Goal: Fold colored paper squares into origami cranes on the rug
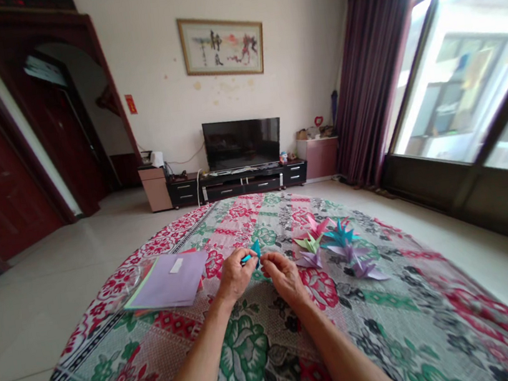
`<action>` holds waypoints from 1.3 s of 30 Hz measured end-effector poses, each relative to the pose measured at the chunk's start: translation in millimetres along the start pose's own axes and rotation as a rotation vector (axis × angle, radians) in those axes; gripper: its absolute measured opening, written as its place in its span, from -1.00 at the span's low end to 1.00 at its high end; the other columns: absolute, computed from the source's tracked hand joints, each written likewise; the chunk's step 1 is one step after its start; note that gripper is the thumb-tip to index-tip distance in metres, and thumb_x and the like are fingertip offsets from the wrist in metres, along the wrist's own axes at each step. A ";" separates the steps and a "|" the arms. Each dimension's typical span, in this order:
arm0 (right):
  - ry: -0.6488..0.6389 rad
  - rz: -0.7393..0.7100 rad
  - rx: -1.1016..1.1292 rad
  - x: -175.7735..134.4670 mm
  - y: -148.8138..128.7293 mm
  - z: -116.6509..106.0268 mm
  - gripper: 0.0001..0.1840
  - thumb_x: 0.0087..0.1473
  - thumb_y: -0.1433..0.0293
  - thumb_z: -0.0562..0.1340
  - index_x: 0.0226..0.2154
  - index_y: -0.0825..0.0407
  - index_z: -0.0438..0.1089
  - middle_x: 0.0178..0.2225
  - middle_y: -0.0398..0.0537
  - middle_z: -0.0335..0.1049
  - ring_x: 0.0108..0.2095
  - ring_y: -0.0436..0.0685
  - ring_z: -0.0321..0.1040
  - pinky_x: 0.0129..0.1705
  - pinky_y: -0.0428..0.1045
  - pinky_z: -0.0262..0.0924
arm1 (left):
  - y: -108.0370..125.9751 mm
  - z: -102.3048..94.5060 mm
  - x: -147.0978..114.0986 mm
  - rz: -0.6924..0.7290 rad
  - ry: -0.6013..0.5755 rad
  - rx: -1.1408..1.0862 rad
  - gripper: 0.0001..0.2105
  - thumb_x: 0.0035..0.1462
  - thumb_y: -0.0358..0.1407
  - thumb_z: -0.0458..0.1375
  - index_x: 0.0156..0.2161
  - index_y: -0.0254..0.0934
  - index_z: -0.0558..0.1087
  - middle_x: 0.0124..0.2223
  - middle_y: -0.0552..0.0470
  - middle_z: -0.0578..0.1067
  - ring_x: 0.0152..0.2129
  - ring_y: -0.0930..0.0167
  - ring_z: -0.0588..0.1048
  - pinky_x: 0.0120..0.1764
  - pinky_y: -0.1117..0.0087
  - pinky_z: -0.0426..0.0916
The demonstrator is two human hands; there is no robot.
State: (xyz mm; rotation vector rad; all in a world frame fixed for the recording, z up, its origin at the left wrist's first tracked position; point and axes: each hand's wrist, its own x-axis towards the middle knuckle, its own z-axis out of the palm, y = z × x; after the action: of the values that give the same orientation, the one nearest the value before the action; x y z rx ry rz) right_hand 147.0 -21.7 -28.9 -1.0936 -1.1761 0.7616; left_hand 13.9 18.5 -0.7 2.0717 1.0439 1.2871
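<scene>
A small piece of folded blue paper (255, 246) is held up over the middle of the table. My left hand (237, 273) pinches it between thumb and fingers, with part of the blue showing past the fingertips. Close against its right side, the closed fingertips of my right hand (283, 275) meet the paper's edge; the exact grip there is too small to make out fully. Right of my hands lie several folded paper cranes: a pink one (316, 226), a green one (309, 244), a blue one (341, 235) and a purple one (367, 268).
Left of my hands lies a stack of paper sheets (167, 284), purple on top, bearing a small white slip (176, 266). A flowered tablecloth (243, 350) covers the round table. Beyond stand a television (243, 143) and a low black cabinet (225, 189).
</scene>
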 end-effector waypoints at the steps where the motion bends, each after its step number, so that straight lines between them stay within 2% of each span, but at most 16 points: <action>1: 0.002 -0.006 -0.006 0.3 0.5 -0.1 -0.74 -0.07 0.18 0.19 -0.38 0.02 0.39 -0.51 -0.12 0.36 -0.48 0.05 0.30 -0.40 -0.04 0.23 | -0.3 0.2 0.0 0.015 0.001 0.006 -0.89 0.01 -0.35 0.09 -0.35 -0.27 0.46 -0.37 0.06 0.48 -0.41 0.47 0.43 -0.31 0.48 0.32; 12: 0.010 -0.042 -0.031 -1.2 -5.1 -1.9 -0.80 -0.10 0.23 0.21 -0.44 0.02 0.42 -0.55 -0.15 0.34 -0.51 0.03 0.27 -0.42 -0.05 0.20 | 2.2 0.2 -0.9 0.133 -0.007 0.097 -0.89 0.03 -0.40 0.07 -0.36 -0.25 0.45 -0.36 0.05 0.46 -0.38 0.46 0.43 -0.27 0.45 0.33; 18: -0.006 0.142 0.180 -0.3 -10.4 -1.2 -0.73 -0.14 0.15 0.25 -0.47 0.02 0.42 -0.53 -0.13 0.34 -0.46 0.06 0.32 -0.40 -0.03 0.28 | 4.5 1.3 -0.2 0.269 -0.015 0.186 -0.91 0.04 -0.43 0.06 -0.37 -0.28 0.42 -0.35 0.02 0.43 -0.36 0.44 0.42 -0.25 0.43 0.32; 22: 0.014 0.242 0.253 2.5 -7.8 -3.3 -0.67 -0.16 0.09 0.26 -0.51 0.04 0.43 -0.52 -0.09 0.36 -0.45 0.08 0.34 -0.46 -0.03 0.30 | 5.9 1.3 -0.1 0.342 -0.070 0.215 -0.87 0.04 -0.48 0.04 -0.34 -0.26 0.41 -0.34 0.01 0.40 -0.34 0.43 0.40 -0.23 0.41 0.32; 26: -0.002 0.303 0.297 4.4 -4.9 -4.8 -0.72 -0.18 0.14 0.29 -0.52 0.03 0.42 -0.53 -0.10 0.37 -0.45 0.08 0.36 -0.45 -0.03 0.31 | 7.0 0.8 -0.4 0.354 -0.097 0.224 -0.85 0.04 -0.49 0.02 -0.34 -0.26 0.40 -0.34 0.00 0.39 -0.33 0.42 0.39 -0.22 0.41 0.31; 39: -0.145 0.414 0.490 1.8 -15.0 -7.5 -0.78 -0.16 0.22 0.30 -0.49 0.03 0.36 -0.50 -0.15 0.35 -0.41 0.05 0.34 -0.37 -0.01 0.31 | 9.0 0.0 -0.8 0.316 -0.063 0.192 -0.87 -0.01 -0.50 0.03 -0.39 -0.27 0.38 -0.36 0.02 0.39 -0.36 0.43 0.40 -0.25 0.42 0.32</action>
State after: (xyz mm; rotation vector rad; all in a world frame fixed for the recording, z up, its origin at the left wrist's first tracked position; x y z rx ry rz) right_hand 153.6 -26.8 -14.2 -0.8808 -0.8179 1.3876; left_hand 16.9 12.5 5.4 2.4851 0.8662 1.2985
